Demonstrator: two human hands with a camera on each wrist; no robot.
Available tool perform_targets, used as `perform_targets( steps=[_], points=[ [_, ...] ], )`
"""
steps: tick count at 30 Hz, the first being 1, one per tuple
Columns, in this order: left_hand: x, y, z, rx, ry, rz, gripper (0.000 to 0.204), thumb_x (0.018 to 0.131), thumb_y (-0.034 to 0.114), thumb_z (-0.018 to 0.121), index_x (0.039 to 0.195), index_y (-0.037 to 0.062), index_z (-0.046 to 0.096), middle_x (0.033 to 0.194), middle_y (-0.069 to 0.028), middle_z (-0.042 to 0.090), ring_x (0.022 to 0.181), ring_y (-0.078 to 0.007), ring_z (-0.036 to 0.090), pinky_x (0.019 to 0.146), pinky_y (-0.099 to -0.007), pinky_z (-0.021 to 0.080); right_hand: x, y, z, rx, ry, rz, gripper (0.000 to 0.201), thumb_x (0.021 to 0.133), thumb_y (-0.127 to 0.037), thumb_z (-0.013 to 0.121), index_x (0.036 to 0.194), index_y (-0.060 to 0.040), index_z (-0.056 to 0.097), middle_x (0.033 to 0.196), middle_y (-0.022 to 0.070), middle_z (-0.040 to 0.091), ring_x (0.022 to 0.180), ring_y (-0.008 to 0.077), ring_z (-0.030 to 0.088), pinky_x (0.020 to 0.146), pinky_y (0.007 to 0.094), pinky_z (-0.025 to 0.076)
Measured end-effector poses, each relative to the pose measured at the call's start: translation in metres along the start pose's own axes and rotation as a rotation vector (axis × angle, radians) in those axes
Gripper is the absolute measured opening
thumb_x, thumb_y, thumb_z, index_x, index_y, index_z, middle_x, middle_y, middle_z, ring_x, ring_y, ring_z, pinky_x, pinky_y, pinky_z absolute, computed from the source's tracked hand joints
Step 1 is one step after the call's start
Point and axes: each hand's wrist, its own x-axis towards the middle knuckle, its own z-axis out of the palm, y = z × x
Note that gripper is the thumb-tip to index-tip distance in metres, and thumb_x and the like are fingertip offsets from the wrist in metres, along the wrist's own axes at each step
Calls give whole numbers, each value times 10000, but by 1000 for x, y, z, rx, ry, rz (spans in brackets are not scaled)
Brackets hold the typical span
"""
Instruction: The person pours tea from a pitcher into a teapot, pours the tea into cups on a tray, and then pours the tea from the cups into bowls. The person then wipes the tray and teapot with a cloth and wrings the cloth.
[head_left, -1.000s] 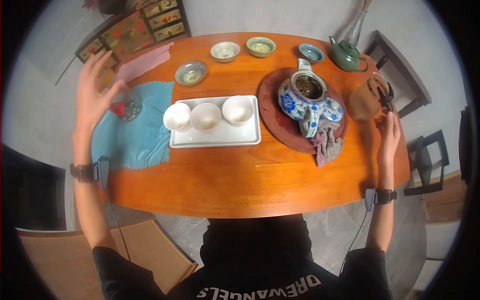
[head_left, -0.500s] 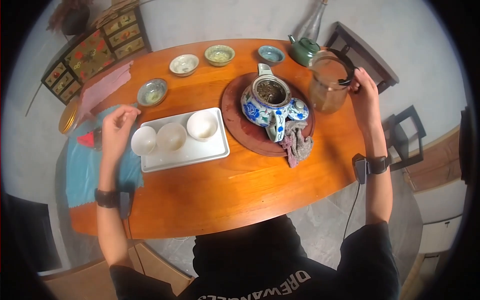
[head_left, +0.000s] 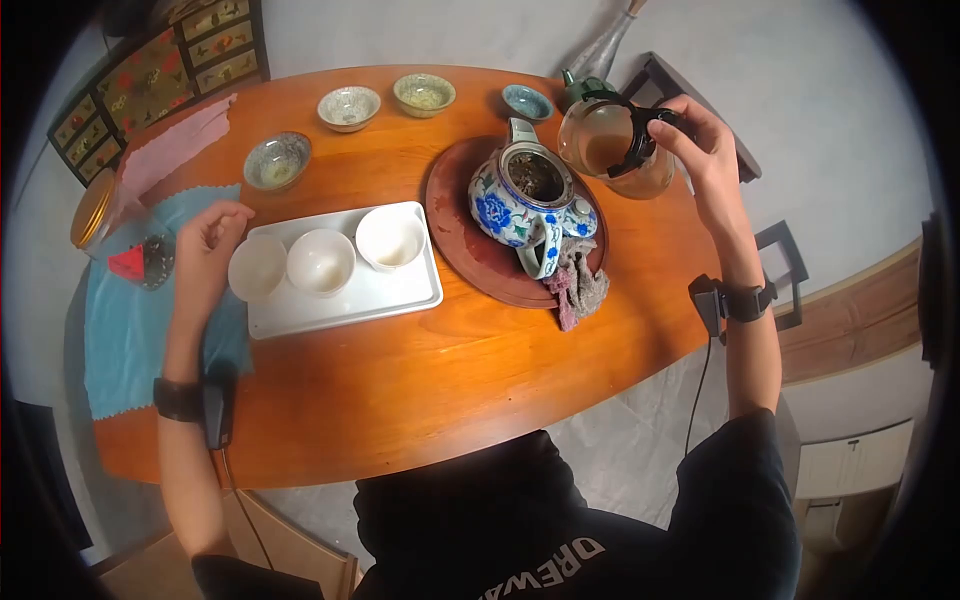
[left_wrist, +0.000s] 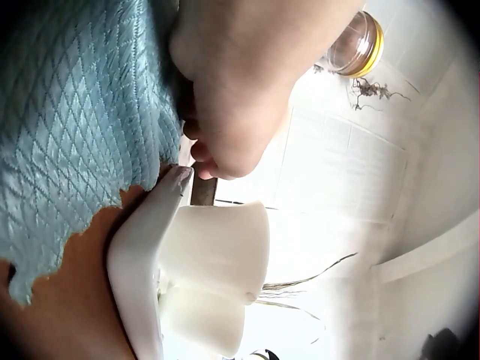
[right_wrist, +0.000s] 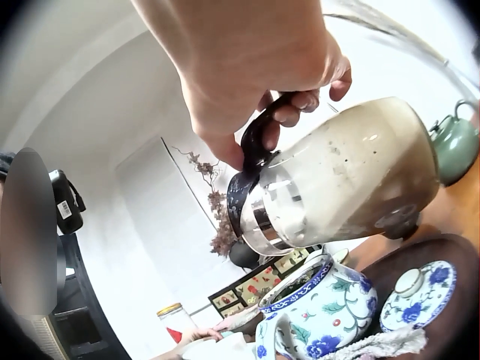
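My right hand [head_left: 705, 145] grips the black handle of a glass pitcher [right_wrist: 360, 157], with its thumb on the near side. Brownish liquid lies inside, and the pitcher tilts, its mouth toward the uncovered blue-and-white teapot [head_left: 495, 215]. Tea leaves show in the teapot's opening. Its lid [head_left: 577, 217] sits beside it on a round reddish-brown tray [head_left: 450, 250]. My left hand [head_left: 205, 255] hovers with fingers loosely curled, holding nothing, by the left end of a white tray [head_left: 400, 295]. Three white cups stand there: the left cup [head_left: 258, 270], middle cup [head_left: 320, 265] and right cup [head_left: 390, 238].
A crumpled cloth [head_left: 580, 285] hangs over the round tray's front edge. Several small bowls, one a teal bowl [head_left: 527, 103], line the back. A green teapot [right_wrist: 457, 142] stands behind the pitcher. At left, a jar with a yellow lid [head_left: 95, 205] lies near a blue cloth [head_left: 120, 340].
My right hand took the pitcher by its handle, lifted it and tilted it toward the teapot. My left hand came down from its raised, spread position to beside the white tray, fingers now curled.
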Motion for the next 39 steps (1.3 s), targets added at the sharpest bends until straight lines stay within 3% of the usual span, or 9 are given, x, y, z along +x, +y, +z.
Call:
perform_targets(
  steps=[7,11,16,29,32,34,39],
  points=[
    [-1,2,0,20,45,53,138,1036,108,596,1022,4,686,759,76,590,661,15,466,572,-190,337,6,-20,3,-122,-33,-45,206,881,-212,745,883,-20,670,805,-24,650,746,53,557,731,238,434],
    [-2,4,2,16,54,58,143,1038,115,597,1019,4,686,761,74,590,665,13,467,577,-189,340,10,-27,0,-201,-60,-19,208,869,-218,742,887,-23,673,800,-14,649,763,61,562,752,243,441],
    [-2,5,2,49,63,76,139,1033,101,595,1003,0,686,761,72,591,661,13,464,574,-189,338,16,-33,-2,-318,-49,-133,237,838,-239,752,868,-16,677,788,8,643,791,101,585,798,260,459],
    [-2,5,2,92,65,99,134,1023,93,600,996,-2,691,753,70,594,655,12,460,568,-192,339,16,-41,-5,-444,-45,-238,259,835,-236,766,865,2,669,810,20,630,797,108,583,770,280,466],
    [-2,5,1,79,63,96,135,1022,95,601,999,-2,693,753,72,592,658,11,460,569,-193,338,7,-18,1,-287,-33,-169,224,866,-227,751,884,-24,659,821,-5,630,810,89,564,781,269,449],
    [-2,6,-1,95,48,80,135,1024,95,601,1003,-2,692,761,71,591,670,10,471,582,-190,347,1,1,6,17,9,-13,176,905,-208,722,899,-51,642,839,-30,623,838,69,544,814,253,426],
    [-3,7,3,51,67,63,134,1028,95,599,1005,-1,688,772,68,590,689,8,487,604,-187,362,-9,35,1,416,165,220,177,941,-294,677,881,-155,586,777,-71,478,753,66,427,775,280,337]
  ],
)
